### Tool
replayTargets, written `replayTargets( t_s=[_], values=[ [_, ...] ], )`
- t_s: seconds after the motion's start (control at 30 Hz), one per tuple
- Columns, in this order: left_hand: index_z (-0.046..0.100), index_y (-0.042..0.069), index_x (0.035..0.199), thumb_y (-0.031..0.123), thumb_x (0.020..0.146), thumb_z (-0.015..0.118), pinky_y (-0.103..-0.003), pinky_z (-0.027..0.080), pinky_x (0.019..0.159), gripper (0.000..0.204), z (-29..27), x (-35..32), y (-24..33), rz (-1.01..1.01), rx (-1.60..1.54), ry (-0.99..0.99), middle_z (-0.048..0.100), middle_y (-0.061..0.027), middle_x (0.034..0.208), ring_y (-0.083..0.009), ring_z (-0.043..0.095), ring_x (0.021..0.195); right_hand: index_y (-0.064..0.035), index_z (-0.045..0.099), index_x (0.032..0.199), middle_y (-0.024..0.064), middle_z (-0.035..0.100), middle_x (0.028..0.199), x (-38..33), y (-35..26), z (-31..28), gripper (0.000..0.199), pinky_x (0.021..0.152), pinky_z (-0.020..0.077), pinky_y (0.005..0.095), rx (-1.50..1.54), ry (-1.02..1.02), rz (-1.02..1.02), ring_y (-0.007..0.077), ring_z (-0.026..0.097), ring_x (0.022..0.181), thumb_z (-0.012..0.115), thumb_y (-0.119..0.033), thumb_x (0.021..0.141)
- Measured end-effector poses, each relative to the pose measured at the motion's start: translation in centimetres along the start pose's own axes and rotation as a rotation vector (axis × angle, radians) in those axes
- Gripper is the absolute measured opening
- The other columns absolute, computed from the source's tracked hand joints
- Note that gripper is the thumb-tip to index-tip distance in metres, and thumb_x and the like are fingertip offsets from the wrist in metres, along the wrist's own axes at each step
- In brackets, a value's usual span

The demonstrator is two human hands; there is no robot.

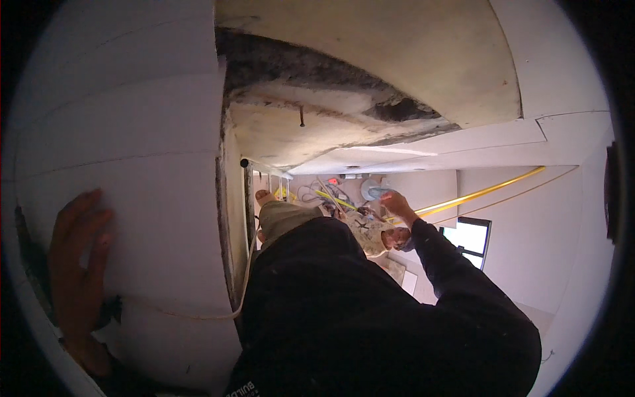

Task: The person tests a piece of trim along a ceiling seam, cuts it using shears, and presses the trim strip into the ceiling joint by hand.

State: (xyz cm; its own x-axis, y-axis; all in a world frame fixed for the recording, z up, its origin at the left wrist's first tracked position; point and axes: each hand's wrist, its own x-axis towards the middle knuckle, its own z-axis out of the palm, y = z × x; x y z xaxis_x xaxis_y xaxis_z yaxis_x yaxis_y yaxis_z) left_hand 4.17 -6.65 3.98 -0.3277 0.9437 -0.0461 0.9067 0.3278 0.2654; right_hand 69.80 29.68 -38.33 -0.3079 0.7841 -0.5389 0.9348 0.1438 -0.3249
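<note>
My left hand (79,264) is raised in front of the large pale panel (152,225) on the left, its fingers stretched and somewhat apart. Behind its palm and wrist shows part of a dark green object (32,248), mostly hidden; I cannot tell its kind. A pale cord (198,317) runs from beside that wrist across the panel. My right arm, in a black sleeve, reaches out to the far right. At its end my right hand (399,204) has its fingers drawn together by a small, pale bluish thing, too unclear to name.
Overhead, a broken, dark-edged opening (317,79) has a nail (302,116) sticking out. Below, a co-worker (370,235) stands beneath my right hand. Tools and cables lie on the floor near a pale bucket (367,190). A yellow pole (489,193) slants by a window (471,237).
</note>
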Motion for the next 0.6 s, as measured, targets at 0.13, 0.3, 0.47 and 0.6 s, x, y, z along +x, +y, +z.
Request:
replayTargets(
  t_s=[0.13,0.3,0.47,0.6],
  values=[
    [0.073,0.004,0.123,0.018,0.101,0.065,-0.047,0.04,0.121,0.027,0.1,0.1,-0.1,0.005,-0.029,-0.001,0.064,-0.0156,0.146,-0.0349,0.056,0.14,-0.0072,0.08,0.105,0.0193,0.079,0.104,-0.8,2.1,2.0,0.032,0.088,0.0584,0.0474,0.045,-0.029,0.078,0.0364,0.076,0.102,0.073,-0.036,0.091],
    [0.073,0.004,0.122,0.016,0.1,0.065,-0.047,0.04,0.121,0.027,0.3,0.1,-0.2,0.0,0.011,0.012,0.064,-0.0155,0.145,-0.0352,0.056,0.14,-0.0069,0.079,0.11,0.0194,0.077,0.115,0.1,3.8,3.6,0.031,0.097,0.0561,0.0477,-0.231,-0.107,-0.068,0.0366,0.073,0.112,0.07,-0.031,0.092],
    [0.073,0.003,0.122,0.019,0.1,0.065,-0.047,0.04,0.121,0.028,0.4,0.0,-0.1,-0.026,-0.002,0.01,0.064,-0.0157,0.145,-0.036,0.056,0.14,-0.0116,0.065,0.14,0.0225,0.065,0.14,-0.8,2.9,6.2,0.049,0.108,0.0501,0.0498,-0.192,-0.108,-0.144,0.0375,0.063,0.13,0.068,-0.027,0.093],
    [0.073,0.003,0.121,0.022,0.1,0.065,-0.048,0.04,0.12,0.029,0.2,0.2,0.1,-0.029,0.046,0.008,0.064,-0.0157,0.144,-0.0356,0.057,0.139,-0.0114,0.058,0.147,0.0233,0.064,0.138,-2.5,0.7,7.3,0.056,0.106,0.0507,0.0517,-0.189,0.021,-0.277,0.0407,0.062,0.127,0.07,-0.032,0.096]
  ],
)
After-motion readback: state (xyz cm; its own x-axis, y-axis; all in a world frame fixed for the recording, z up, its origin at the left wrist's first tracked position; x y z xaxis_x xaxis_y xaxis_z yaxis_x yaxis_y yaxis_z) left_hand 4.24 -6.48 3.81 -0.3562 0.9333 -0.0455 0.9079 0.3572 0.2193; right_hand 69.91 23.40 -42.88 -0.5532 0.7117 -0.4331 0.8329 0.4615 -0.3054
